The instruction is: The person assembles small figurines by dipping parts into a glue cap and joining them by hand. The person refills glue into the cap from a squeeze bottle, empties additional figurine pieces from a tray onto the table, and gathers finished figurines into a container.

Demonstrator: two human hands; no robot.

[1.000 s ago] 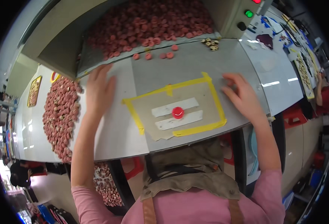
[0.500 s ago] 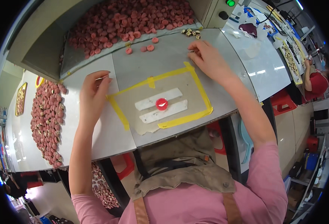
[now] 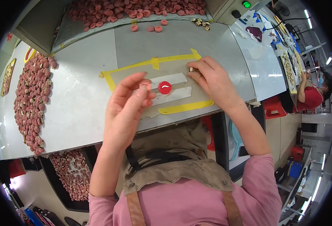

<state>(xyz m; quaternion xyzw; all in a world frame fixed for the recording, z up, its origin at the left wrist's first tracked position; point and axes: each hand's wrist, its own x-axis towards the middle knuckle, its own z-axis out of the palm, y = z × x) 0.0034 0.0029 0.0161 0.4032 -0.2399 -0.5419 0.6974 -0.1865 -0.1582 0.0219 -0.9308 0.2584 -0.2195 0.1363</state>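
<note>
My left hand (image 3: 122,109) is raised over the left side of a taped work area, thumb and fingers pinched on a small pink piece (image 3: 146,83), partly hidden by the fingertips. My right hand (image 3: 215,84) is at the right side of that area, pinching a small pale piece (image 3: 191,69) with a dark edge. Between the hands, a red round disc (image 3: 165,87) with a white mark on top sits between two white strips (image 3: 171,79). Yellow tape (image 3: 132,64) frames the strips.
Pink round pieces (image 3: 117,9) are heaped on a cloth-lined ledge at the back. Several small dark-and-pale pieces (image 3: 201,23) lie near its right end. More pink pieces (image 3: 32,101) cover the table's left. Below left stands a filled tray (image 3: 72,173). A co-worker (image 3: 316,92) sits far right.
My left hand has come right and nearer, over the taped area's left edge. My right hand has moved from near the dark-and-pale pieces down towards the red disc. The view has shifted.
</note>
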